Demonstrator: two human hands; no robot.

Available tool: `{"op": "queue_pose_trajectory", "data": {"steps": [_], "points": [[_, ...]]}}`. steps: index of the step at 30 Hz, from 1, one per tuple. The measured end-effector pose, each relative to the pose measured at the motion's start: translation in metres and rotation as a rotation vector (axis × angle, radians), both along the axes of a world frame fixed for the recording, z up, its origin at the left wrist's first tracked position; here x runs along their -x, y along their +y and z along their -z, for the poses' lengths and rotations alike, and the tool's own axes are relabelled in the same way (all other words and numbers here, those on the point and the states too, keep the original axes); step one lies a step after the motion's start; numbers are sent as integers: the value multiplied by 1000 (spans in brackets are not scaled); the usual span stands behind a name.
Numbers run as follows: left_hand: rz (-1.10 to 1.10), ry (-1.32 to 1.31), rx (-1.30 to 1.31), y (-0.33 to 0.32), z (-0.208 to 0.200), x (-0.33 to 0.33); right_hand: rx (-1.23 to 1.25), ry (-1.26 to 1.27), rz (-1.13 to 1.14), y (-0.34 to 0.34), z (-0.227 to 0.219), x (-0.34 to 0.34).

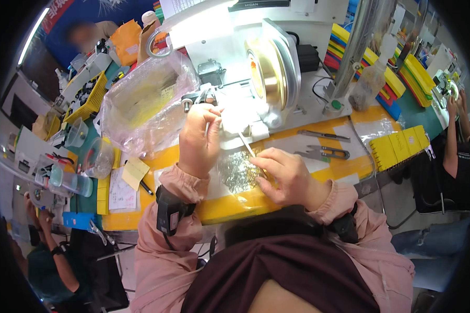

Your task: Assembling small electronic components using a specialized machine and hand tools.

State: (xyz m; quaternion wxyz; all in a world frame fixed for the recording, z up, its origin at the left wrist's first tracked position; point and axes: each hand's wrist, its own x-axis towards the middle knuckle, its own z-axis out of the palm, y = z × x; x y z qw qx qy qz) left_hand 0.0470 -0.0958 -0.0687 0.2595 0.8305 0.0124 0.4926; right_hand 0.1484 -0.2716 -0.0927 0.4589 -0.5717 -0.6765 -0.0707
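My left hand (197,141) is raised at the front of a white bench machine (209,44), its fingertips pinched beside a small dark fixture. What lies between those fingertips is too small to make out. In my right hand (284,175) is a thin whitish rod (246,145), held between thumb and fingers and slanting up and left toward the machine's brightly lit base. Under the rod, a heap of small shiny metal pieces (236,175) lies on the yellow bench top, close to my right fingertips. A gold-coloured reel (269,73) is mounted on the machine.
A plastic-lined bin (146,99) stands left of the machine. To the right lie a slim grey hand tool (325,136) and thread snips (330,152). Yellow bins (398,148) line the bench's right edge; a cable (361,138) hangs nearby. Other people work at both sides.
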Motion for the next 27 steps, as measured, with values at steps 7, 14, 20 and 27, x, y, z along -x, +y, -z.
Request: {"op": "queue_pose_trajectory", "data": {"steps": [7, 14, 20, 27], "points": [[94, -40, -3, -15, -21, 17, 12, 32, -73, -1, 0, 0], [19, -323, 290, 25, -59, 25, -39, 20, -88, -2, 5, 3], [-227, 462, 596, 77, -16, 41, -54, 69, -111, 2, 10, 7], [365, 255, 1305, 47, -1, 11, -106, 38, 37, 5, 12, 0]]}}
